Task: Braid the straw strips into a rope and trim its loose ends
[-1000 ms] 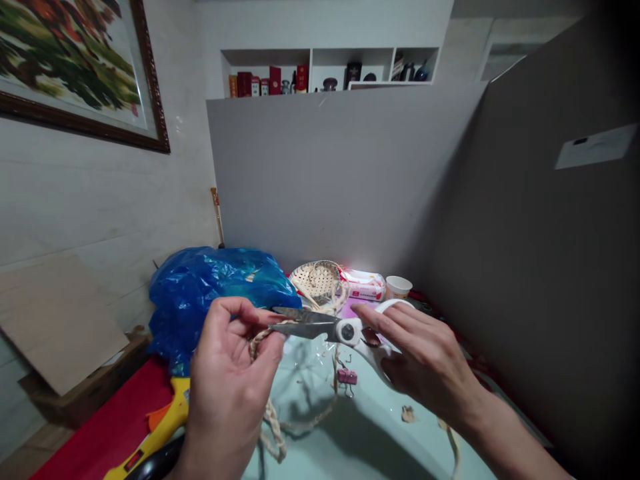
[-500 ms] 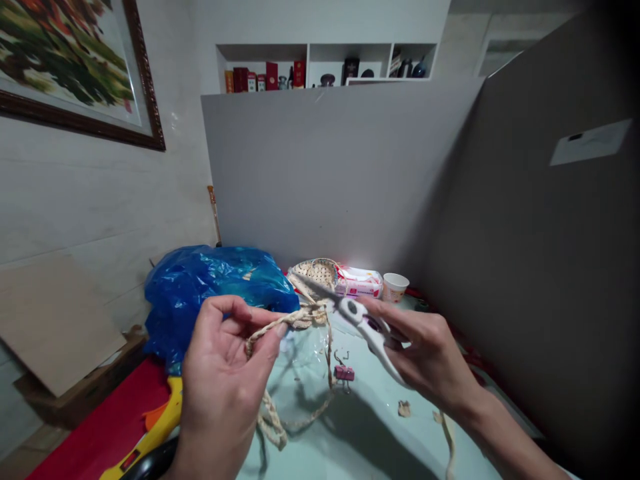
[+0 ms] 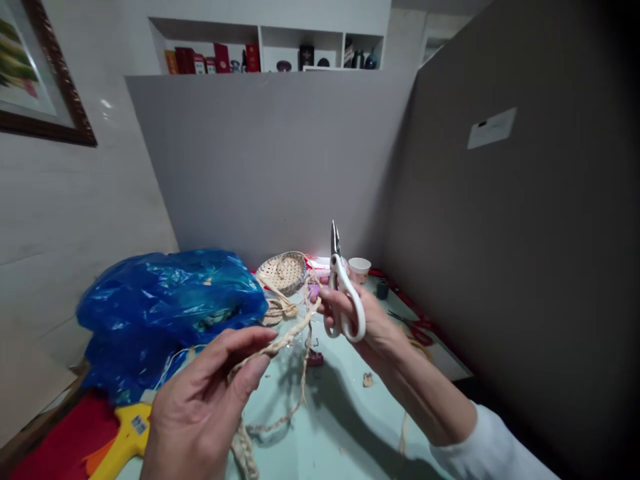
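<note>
My left hand (image 3: pixel 200 407) pinches a braided straw cord (image 3: pixel 283 343) between thumb and fingers, low and left of centre. The cord runs up toward my right hand and loops down onto the table. My right hand (image 3: pixel 360 317) grips white-handled scissors (image 3: pixel 343 293), blades closed and pointing straight up, and its fingers also touch the cord's far end. A small woven basket (image 3: pixel 284 271) sits just behind the hands.
A blue plastic bag (image 3: pixel 165 310) bulges at the left. A yellow glue gun (image 3: pixel 120 440) lies on red cloth at bottom left. A paper cup (image 3: pixel 359 269), a pink binder clip (image 3: pixel 315 358) and red scissors (image 3: pixel 417 327) lie on the pale green table (image 3: pixel 340 433). Grey partitions close the back and right.
My right hand swung the scissors away from the cord, from lying sideways to pointing upright. The view turned right and my left hand dropped lower with the cord.
</note>
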Tool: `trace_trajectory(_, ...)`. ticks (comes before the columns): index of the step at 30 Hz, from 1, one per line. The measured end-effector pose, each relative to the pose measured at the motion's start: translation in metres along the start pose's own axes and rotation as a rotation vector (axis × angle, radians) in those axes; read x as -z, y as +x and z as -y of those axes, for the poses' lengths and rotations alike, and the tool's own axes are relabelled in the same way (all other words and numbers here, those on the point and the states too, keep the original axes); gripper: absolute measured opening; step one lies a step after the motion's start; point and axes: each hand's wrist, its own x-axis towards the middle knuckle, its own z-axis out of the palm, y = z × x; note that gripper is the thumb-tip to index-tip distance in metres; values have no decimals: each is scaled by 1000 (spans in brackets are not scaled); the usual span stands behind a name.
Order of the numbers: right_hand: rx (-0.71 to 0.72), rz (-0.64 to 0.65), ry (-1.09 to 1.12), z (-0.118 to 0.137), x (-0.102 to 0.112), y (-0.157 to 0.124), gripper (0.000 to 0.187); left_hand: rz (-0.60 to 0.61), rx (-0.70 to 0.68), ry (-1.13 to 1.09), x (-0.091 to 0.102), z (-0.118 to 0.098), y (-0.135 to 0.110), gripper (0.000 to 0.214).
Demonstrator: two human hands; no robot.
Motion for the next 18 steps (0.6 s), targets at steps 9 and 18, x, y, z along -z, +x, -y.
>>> trace_trajectory(9, 244, -69, -12, 26, -11, -11, 42, 128, 139, 99, -6, -4, -1, 26)
trace_trajectory(18, 277, -8, -28, 21, -17, -14, 50, 309, 295, -53, -14, -4, -9, 27)
